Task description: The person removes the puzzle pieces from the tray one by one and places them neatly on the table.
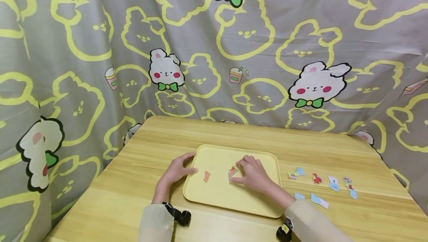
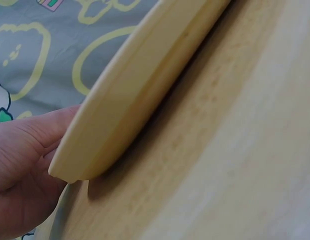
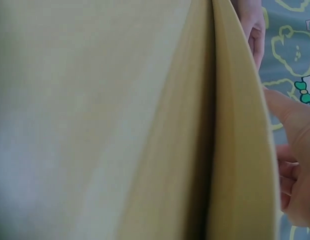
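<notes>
On the pale yellow tray (image 1: 214,201) lies a small orange cut-out piece (image 1: 207,176), left of its middle. My right hand (image 1: 255,175) reaches over the tray and pinches another orange piece with a bluish edge (image 1: 232,172) between thumb and index finger. At the tray's left rim is my left hand (image 1: 175,169), its thumb over the rim and its relaxed fingers along the outside. The left wrist view has the left hand (image 2: 25,165) partly behind the tray's rim. In the right wrist view the rim hides the pieces from sight beside the right hand (image 3: 297,130).
Right of the tray, several colourful cut-outs lie on the wooden table (image 1: 133,182): a blue and yellow piece (image 1: 297,172), a red piece (image 1: 317,178), a tall piece (image 1: 351,188) and a blue and pink piece (image 1: 320,200). A patterned curtain (image 1: 207,30) hangs behind the table.
</notes>
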`<state>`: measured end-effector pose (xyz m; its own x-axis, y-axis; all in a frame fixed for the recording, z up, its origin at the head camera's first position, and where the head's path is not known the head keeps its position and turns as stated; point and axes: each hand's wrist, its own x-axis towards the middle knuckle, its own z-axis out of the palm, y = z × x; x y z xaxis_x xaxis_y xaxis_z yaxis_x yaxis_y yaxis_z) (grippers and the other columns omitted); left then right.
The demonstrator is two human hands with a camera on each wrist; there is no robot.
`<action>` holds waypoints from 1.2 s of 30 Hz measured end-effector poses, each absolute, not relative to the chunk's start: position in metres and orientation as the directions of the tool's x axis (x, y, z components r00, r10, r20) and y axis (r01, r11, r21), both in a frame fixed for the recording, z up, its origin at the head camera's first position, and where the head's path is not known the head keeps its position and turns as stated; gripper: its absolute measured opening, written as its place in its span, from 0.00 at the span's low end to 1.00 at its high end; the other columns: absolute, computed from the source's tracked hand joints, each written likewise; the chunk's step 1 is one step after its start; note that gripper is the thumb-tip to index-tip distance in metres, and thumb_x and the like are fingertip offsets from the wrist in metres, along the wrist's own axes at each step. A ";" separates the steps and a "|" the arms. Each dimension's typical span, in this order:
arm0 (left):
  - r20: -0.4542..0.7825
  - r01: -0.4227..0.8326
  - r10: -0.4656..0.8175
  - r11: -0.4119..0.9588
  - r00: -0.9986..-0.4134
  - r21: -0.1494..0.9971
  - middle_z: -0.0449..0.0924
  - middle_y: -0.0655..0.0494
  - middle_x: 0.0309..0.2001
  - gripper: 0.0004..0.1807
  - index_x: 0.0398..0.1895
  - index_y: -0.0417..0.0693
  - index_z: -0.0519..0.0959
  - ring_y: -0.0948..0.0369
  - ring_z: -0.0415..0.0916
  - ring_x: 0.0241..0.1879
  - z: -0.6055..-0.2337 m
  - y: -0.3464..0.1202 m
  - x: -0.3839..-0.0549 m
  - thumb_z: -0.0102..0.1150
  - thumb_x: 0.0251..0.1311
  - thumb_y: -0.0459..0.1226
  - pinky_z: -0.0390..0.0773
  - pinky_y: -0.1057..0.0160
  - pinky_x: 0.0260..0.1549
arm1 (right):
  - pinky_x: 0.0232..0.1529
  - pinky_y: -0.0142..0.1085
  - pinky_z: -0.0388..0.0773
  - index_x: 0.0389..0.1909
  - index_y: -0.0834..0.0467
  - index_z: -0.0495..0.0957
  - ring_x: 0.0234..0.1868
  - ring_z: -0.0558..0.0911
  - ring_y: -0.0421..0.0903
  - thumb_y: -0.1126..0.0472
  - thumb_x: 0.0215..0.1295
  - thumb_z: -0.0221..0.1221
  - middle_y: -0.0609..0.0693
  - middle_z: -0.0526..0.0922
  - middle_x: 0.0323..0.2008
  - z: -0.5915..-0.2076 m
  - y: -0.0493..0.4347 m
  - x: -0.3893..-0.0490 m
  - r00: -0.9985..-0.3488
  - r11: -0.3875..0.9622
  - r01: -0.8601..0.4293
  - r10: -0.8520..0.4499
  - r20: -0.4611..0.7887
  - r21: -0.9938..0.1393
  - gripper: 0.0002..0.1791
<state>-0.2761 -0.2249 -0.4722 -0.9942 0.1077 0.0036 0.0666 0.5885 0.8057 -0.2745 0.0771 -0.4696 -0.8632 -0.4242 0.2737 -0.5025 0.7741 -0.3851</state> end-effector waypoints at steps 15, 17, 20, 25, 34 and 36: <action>0.010 0.069 0.102 0.591 -0.995 0.803 0.70 0.44 0.69 0.34 0.67 0.48 0.72 0.44 0.61 0.72 -0.469 -0.225 -0.278 0.71 0.55 0.37 0.62 0.43 0.71 | 0.35 0.31 0.62 0.34 0.55 0.83 0.34 0.72 0.41 0.48 0.46 0.71 0.43 0.77 0.31 -0.473 0.065 -0.280 -0.835 0.787 -0.533 -0.430 0.345 -0.310 0.18; 0.009 0.067 0.101 0.591 -0.995 0.804 0.70 0.44 0.69 0.34 0.67 0.48 0.72 0.44 0.61 0.72 -0.469 -0.225 -0.278 0.71 0.55 0.37 0.62 0.43 0.71 | 0.35 0.31 0.63 0.33 0.55 0.82 0.35 0.73 0.41 0.49 0.46 0.71 0.43 0.78 0.31 -0.473 0.064 -0.280 -0.827 0.782 -0.542 -0.431 0.361 -0.308 0.17; -0.006 0.051 0.095 0.585 -0.995 0.809 0.69 0.45 0.70 0.35 0.68 0.49 0.71 0.44 0.59 0.73 -0.470 -0.225 -0.276 0.70 0.55 0.38 0.61 0.43 0.72 | 0.37 0.33 0.65 0.34 0.57 0.83 0.36 0.74 0.42 0.50 0.45 0.73 0.44 0.79 0.32 -0.475 0.064 -0.279 -0.818 0.769 -0.554 -0.432 0.379 -0.319 0.19; -0.006 0.051 0.095 0.580 -0.995 0.813 0.68 0.44 0.70 0.35 0.68 0.49 0.71 0.44 0.59 0.73 -0.473 -0.224 -0.274 0.70 0.55 0.39 0.61 0.42 0.71 | 0.40 0.37 0.68 0.39 0.59 0.83 0.40 0.75 0.44 0.50 0.42 0.76 0.46 0.80 0.35 -0.474 0.065 -0.277 -0.813 0.737 -0.568 -0.432 0.391 -0.367 0.25; 0.007 0.062 0.097 0.573 -0.995 0.817 0.69 0.42 0.69 0.34 0.67 0.49 0.72 0.43 0.61 0.72 -0.476 -0.224 -0.275 0.71 0.55 0.38 0.62 0.42 0.70 | 0.42 0.33 0.66 0.41 0.57 0.83 0.40 0.75 0.42 0.56 0.46 0.74 0.43 0.80 0.37 -0.472 0.069 -0.276 -0.805 0.621 -0.590 -0.413 0.425 -0.515 0.19; 0.013 0.066 0.096 0.579 -0.995 0.813 0.69 0.42 0.69 0.34 0.67 0.49 0.72 0.43 0.61 0.72 -0.476 -0.224 -0.275 0.71 0.55 0.38 0.63 0.42 0.70 | 0.42 0.33 0.65 0.41 0.57 0.83 0.39 0.74 0.42 0.57 0.46 0.74 0.42 0.80 0.37 -0.471 0.069 -0.277 -0.816 0.592 -0.578 -0.401 0.416 -0.562 0.19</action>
